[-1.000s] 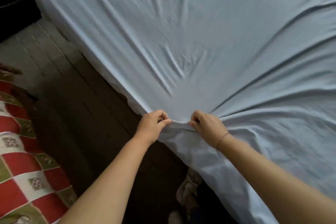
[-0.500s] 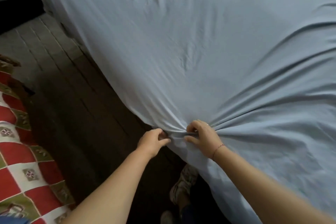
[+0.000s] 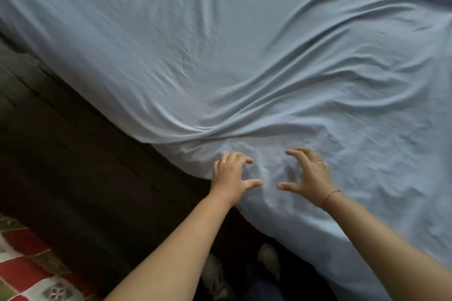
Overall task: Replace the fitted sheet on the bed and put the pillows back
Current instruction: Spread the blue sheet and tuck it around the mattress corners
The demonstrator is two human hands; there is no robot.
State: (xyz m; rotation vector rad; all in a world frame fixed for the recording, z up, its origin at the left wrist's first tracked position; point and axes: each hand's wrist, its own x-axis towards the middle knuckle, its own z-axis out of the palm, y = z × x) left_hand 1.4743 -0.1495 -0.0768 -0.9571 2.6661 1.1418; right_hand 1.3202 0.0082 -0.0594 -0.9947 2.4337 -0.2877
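Observation:
A pale blue fitted sheet (image 3: 244, 51) covers the bed and fills most of the view, with long folds running from the near corner toward the right. My left hand (image 3: 231, 173) rests on the sheet at the bed's near corner, fingers spread. A short gap to its right, my right hand (image 3: 307, 173) lies on the crumpled corner fabric, fingers spread too. Neither hand holds any cloth. No pillows are in view.
Dark wooden floor (image 3: 73, 154) runs along the bed's left side. A red, white and green patterned cloth (image 3: 27, 266) lies at the bottom left. My shoes (image 3: 267, 259) stand on the floor just below the bed corner.
Both hands have let go of the bunched sheet edge and now lie spread on the corner. The view has moved in closer over the bed.

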